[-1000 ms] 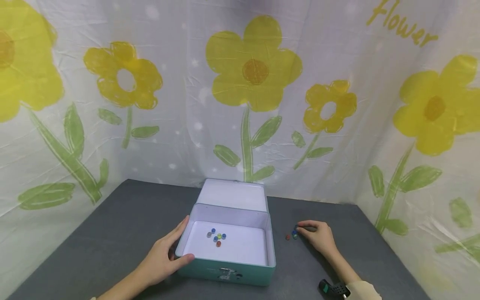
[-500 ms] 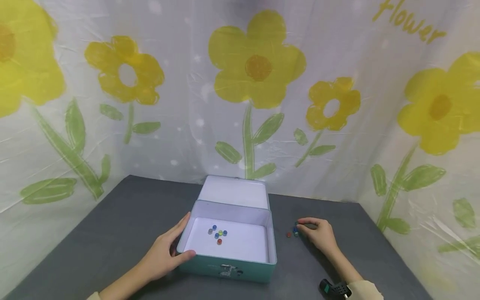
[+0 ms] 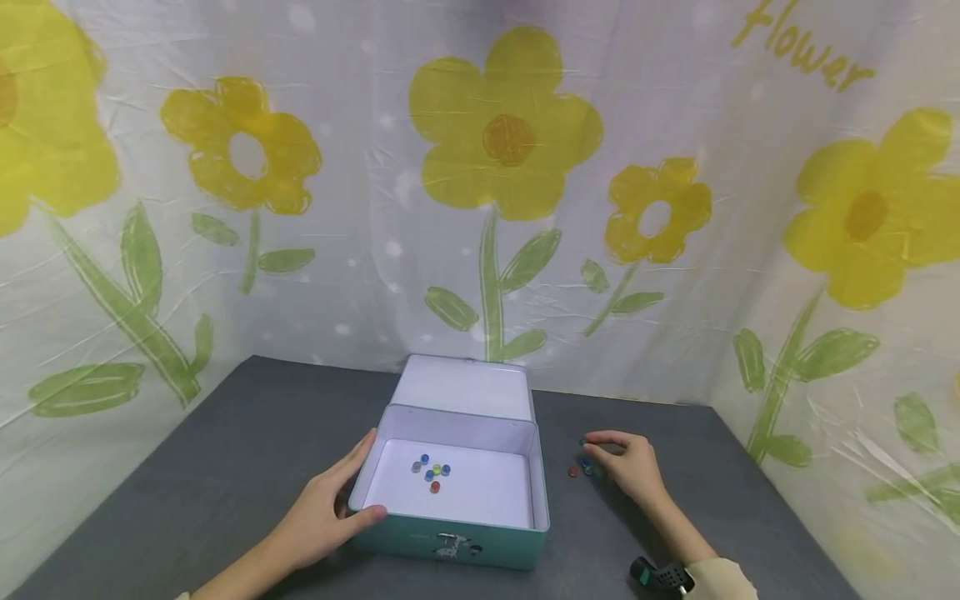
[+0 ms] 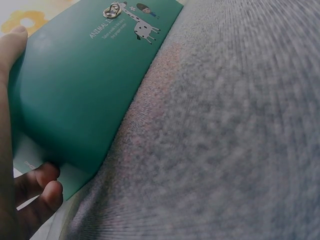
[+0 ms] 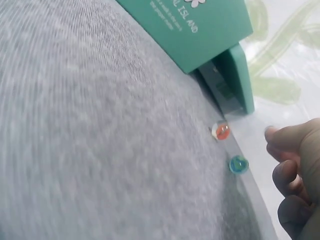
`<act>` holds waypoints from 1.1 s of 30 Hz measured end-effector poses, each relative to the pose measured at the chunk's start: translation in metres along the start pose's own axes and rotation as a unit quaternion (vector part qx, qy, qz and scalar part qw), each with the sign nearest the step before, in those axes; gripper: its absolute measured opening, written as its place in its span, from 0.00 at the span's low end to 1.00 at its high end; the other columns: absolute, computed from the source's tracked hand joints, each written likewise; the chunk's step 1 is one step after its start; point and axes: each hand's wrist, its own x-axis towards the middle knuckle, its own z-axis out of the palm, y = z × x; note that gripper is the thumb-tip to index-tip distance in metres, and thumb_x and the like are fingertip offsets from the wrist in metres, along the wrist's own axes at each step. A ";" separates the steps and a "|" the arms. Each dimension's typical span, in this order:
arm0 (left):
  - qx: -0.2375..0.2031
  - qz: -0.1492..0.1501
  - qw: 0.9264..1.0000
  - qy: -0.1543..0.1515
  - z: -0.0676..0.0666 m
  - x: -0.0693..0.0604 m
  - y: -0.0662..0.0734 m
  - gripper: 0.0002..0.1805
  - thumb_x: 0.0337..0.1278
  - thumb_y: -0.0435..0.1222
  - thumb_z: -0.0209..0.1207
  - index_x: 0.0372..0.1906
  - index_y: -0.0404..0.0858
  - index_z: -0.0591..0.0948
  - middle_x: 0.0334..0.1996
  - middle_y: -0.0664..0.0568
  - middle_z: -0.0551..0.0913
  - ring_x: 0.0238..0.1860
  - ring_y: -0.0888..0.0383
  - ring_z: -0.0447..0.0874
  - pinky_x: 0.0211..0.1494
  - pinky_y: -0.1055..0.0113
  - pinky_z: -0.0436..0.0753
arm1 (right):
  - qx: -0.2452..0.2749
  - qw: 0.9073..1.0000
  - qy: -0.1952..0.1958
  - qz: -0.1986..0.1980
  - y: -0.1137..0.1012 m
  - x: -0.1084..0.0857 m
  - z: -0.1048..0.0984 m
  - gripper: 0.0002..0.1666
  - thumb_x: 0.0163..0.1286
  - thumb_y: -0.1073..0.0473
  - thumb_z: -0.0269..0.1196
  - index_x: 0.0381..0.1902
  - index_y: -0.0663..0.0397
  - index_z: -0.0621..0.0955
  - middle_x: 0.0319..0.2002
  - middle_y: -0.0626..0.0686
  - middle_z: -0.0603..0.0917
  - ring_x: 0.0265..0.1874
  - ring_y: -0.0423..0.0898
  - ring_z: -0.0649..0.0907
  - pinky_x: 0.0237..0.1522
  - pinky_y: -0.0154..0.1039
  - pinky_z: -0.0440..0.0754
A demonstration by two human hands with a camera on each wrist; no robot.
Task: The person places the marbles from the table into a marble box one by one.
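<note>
A teal tin box point(image 3: 450, 546) stands with its lid tipped back. Several glass marbles lie on its white floor, among them a red marble point(image 3: 435, 487) and a blue marble point(image 3: 425, 459). My left hand point(image 3: 318, 512) grips the box's left side, thumb over the front corner; in the left wrist view its lower fingers point(image 4: 42, 180) touch the end wall. To the right of the box, my right hand point(image 3: 636, 473) pinches a small dark-blue marble point(image 3: 582, 442) between thumb and forefinger. Below that hand lie an orange-red marble point(image 5: 221, 131) and a blue-green marble point(image 5: 239, 164).
The dark grey table point(image 3: 247, 458) extends on both sides of the box. Behind the box, the open lid point(image 3: 465, 388) leans near a white curtain point(image 3: 360, 250) printed with yellow flowers. A black wrist strap point(image 3: 663, 577) is on the right arm.
My right hand has risen slightly from the marbles and shifted toward the box with one between its fingertips. My left hand stays on the box.
</note>
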 end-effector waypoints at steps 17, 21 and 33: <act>0.001 -0.015 1.000 -0.004 0.000 -0.001 -0.001 0.53 0.59 0.42 0.75 0.85 0.40 0.60 0.81 0.35 0.63 0.25 0.70 0.66 0.24 0.72 0.73 | 0.052 0.998 0.008 -0.019 -0.022 0.010 0.023 0.11 0.67 0.60 0.76 0.46 0.56 0.92 0.46 0.59 0.92 0.10 0.37 0.70 0.17 0.32 0.69; -0.003 -0.015 1.000 -0.008 0.000 0.000 0.000 0.52 0.59 0.42 0.75 0.85 0.40 0.60 0.81 0.35 0.62 0.25 0.70 0.66 0.24 0.72 0.73 | 0.085 0.996 -0.002 -0.017 -0.031 0.011 0.028 0.11 0.68 0.61 0.75 0.47 0.57 0.92 0.38 0.57 0.90 0.09 0.37 0.67 0.17 0.32 0.69; 0.003 -0.020 1.000 -0.008 0.000 0.000 0.001 0.52 0.60 0.43 0.74 0.85 0.39 0.60 0.81 0.34 0.63 0.25 0.70 0.66 0.24 0.71 0.72 | 0.143 0.989 -0.030 -0.013 -0.065 0.017 0.048 0.13 0.70 0.57 0.74 0.49 0.55 0.91 0.13 0.42 0.66 0.11 0.37 0.59 0.12 0.33 0.63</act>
